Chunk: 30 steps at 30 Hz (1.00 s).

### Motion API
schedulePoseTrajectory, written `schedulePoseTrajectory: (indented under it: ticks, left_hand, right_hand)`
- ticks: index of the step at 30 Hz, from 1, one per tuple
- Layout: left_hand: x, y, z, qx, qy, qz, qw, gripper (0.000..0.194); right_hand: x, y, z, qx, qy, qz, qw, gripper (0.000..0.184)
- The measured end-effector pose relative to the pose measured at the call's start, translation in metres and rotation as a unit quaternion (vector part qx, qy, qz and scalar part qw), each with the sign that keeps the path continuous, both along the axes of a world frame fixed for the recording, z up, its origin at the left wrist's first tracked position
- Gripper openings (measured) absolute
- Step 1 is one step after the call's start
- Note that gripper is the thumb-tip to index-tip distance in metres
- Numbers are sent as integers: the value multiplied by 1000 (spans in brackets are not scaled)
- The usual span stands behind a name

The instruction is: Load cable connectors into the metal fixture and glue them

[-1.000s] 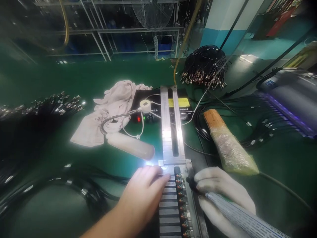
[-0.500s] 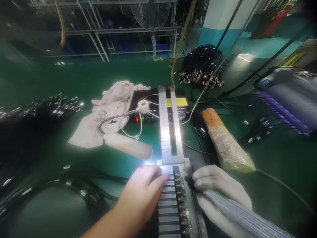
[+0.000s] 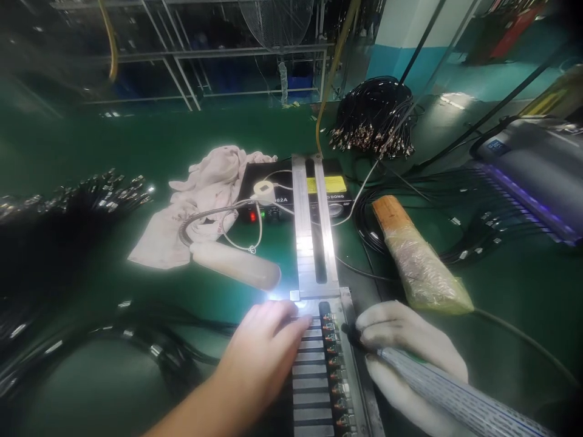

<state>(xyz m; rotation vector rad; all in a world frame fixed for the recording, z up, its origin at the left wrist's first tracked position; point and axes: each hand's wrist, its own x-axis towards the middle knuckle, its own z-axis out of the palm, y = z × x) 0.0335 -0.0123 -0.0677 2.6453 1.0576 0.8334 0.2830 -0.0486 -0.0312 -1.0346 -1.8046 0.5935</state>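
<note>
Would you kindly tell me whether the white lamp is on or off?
It looks on: a bright glow shows beneath the tip of the lamp, beside the left hand, lighting the jig.

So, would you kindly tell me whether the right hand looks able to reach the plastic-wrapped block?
Probably yes: the wrapped block lies just beyond the gloved right hand, with nothing visible between them, though the striped tool it holds would likely hinder gripping.
</note>
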Motion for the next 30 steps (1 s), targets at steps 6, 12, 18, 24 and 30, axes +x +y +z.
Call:
schedulePoseTrajectory:
  ticks: [6, 12, 18, 24, 30]
  left_hand:
    - [0, 1, 3, -17, -2, -9, 1000, 31]
    - [-1, 0, 4, -22, -6, -12, 1000, 31]
    - [-1, -1, 4, -22, -9, -12, 1000, 31]
    - [0, 0, 3, -19, -13, -17, 1000, 31]
    - [0, 2, 4, -12, -15, -18, 1000, 30]
  right_hand:
    - [0, 1, 1, 7, 8, 7, 1000, 22]
    - [0, 1, 2, 10, 7, -1, 1000, 21]
    - [0, 2, 3, 14, 14, 11, 1000, 22]
    - [-2, 3, 6, 19, 22, -2, 1000, 20]
    - [-1, 2, 1, 9, 22, -9, 1000, 20]
